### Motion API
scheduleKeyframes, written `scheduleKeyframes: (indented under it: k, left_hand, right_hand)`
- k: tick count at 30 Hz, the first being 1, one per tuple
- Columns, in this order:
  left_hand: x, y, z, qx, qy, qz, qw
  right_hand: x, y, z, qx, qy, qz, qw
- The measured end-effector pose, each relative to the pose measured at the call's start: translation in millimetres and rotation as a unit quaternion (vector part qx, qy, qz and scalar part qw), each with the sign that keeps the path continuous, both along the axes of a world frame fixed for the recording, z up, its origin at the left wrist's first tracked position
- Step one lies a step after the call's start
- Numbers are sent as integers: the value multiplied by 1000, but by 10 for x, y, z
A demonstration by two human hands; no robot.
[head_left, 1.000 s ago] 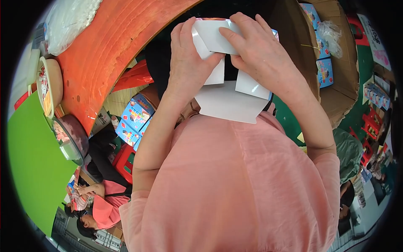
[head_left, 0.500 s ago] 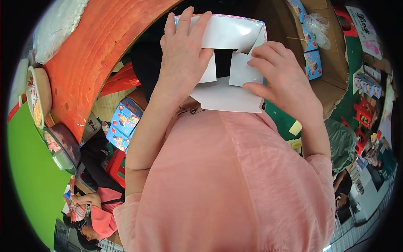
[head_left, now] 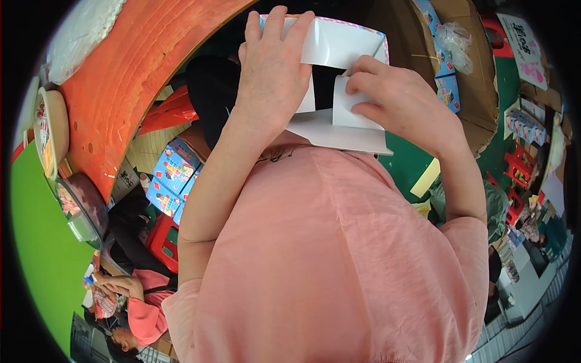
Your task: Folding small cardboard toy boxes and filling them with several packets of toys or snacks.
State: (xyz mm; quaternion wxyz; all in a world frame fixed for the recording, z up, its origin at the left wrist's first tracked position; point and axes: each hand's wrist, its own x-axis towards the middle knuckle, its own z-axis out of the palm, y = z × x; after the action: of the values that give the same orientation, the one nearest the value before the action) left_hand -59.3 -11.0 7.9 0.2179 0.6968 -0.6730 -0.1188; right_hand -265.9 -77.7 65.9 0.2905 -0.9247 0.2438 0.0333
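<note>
A folding paperboard box (head_left: 345, 42), white inside with a printed coloured edge, is held up in front of my chest. Its flaps stand apart around a dark gap in the middle. My left hand (head_left: 272, 78) grips the box's left side, fingers over the far edge and thumb on the inner side. At the other side, my right hand (head_left: 402, 100) has its fingers bent onto the small right flap (head_left: 350, 109). The wide near flap (head_left: 345, 133) hangs toward my shirt, untouched. Parts of the box's left side are hidden behind my left hand.
An orange tabletop (head_left: 139, 54) curves along the left, with a plastic bag (head_left: 91, 36) on it. Blue printed boxes (head_left: 175, 172) are stacked at lower left. A large brown carton (head_left: 478, 97) stands right. Another person (head_left: 145, 302) sits at lower left.
My right hand has moved inward, its fingers now curled closer on the right flap. The box has shifted slightly up and right, and its near flap shows more edge-on.
</note>
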Motion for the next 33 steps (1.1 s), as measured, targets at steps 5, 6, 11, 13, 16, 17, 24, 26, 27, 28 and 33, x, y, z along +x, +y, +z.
scheduleKeyframes:
  k: [5,6,11,13,16,17,24,26,27,28,33]
  left_hand:
    - [38,-24,-51,4,16,12,1000]
    - [49,-24,-62,1,19,9,1000]
    - [31,-69,-56,-29,6,-2,1000]
    - [5,-47,14,-39,-15,-28,999]
    - [134,44,155,-129,157,-182,962]
    - [111,24,137,-130,157,-183,962]
    - [-120,-16,45,-15,-49,-18,998]
    - [-128,-22,18,-15,-79,-8,997]
    - [-114,-30,8,-14,-82,-10,996]
    - [-105,-37,-1,-14,-85,-12,996]
    - [-78,-70,39,-23,0,-26,999]
  right_hand:
    - [14,1,75,115,-47,-18,992]
    - [18,3,82,144,-56,-36,987]
    - [-102,58,-80,110,-100,-70,986]
    - [-129,84,-114,59,-120,-80,988]
    - [-141,127,-102,15,-63,-48,997]
    - [-139,127,-108,17,-65,-51,996]
    - [-172,177,-173,9,-83,-46,995]
    - [-177,201,-137,49,-103,-54,992]
    - [-177,206,-123,88,-121,-61,987]
    - [-174,202,-120,90,-121,-62,987]
    - [-132,195,-159,1,-77,-68,995]
